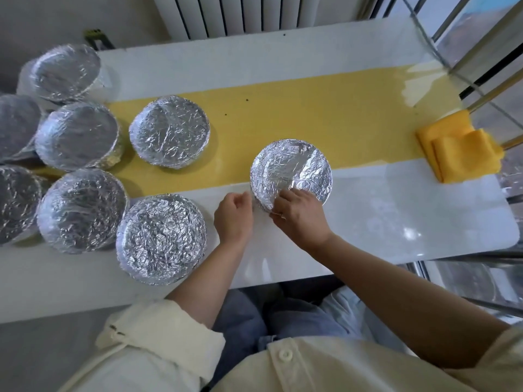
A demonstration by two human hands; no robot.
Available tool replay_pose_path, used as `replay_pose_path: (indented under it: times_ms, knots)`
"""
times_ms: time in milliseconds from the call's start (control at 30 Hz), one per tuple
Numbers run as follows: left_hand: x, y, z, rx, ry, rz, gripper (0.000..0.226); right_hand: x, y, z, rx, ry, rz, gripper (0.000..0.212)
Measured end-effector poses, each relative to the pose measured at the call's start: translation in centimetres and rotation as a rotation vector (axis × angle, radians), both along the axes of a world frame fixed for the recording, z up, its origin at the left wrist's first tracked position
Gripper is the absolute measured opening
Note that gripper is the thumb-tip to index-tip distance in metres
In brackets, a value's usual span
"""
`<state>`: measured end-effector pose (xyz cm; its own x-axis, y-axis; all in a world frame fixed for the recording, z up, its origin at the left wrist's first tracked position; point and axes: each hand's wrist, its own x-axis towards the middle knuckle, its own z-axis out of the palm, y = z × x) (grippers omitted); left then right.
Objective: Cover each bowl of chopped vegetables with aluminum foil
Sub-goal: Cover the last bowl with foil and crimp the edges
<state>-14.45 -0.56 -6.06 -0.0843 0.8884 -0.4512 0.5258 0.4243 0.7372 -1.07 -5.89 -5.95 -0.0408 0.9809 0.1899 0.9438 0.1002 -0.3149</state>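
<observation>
Head view: I am sealing the foil on the bowl [291, 171] at the middle of the worktop [396, 216], near its front edge. My right hand [300, 219] is pinching the foil at the bowl's near rim; my left hand [233, 217] is curled just beside the rim, its fingers seemingly pinching the foil edge, though I cannot tell for sure. The next move is probably calling for pressing the loose edge down round the rim. Other covered bowls [169, 131] are crowding the left side. A yellow mat [311, 108] is crossing the white surface, a folded yellow cloth [458, 145] is lying far right, and a radiator [240, 12] is standing behind
</observation>
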Motion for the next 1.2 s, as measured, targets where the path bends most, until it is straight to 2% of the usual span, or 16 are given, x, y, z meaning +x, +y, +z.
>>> replay_pose_path:
  times_ms: [133,300,467,633,800,933,1067,1200]
  knots:
    - [0.2,-0.9,0.7,-0.064,-0.013,-0.037,0.042,-0.1,-0.1,0.0,0.018,0.033,0.042,0.019]
    - [1.3,-0.1,1.1,-0.030,0.228,-0.174,0.039,-0.2,-0.2,0.0,0.011,0.039,0.068,0.022]
    - [1.7,0.6,1.1,-0.010,0.360,-0.264,0.032,-0.3,-0.1,0.3,0.020,0.056,0.055,0.028]
    - [1.7,0.2,0.7,-0.059,0.355,-0.335,0.048,-0.3,-0.2,-0.1,0.054,0.069,0.055,0.016]
    - [2.3,0.8,0.7,-0.087,0.406,-0.355,0.026,-0.3,-0.2,-0.2,0.081,0.063,0.065,0.028]
    - [2.6,1.0,0.9,-0.105,0.406,-0.386,0.030,-0.1,-0.4,-0.1,0.111,0.058,0.055,0.028]
    - [2.2,1.5,0.7,-0.145,0.360,-0.379,0.027,-0.1,-0.5,-0.4,0.113,0.047,0.065,0.016]
    - [2.1,2.3,1.1,-0.102,0.390,-0.407,0.020,0.6,-0.9,-0.3,0.054,0.080,0.029,0.027]
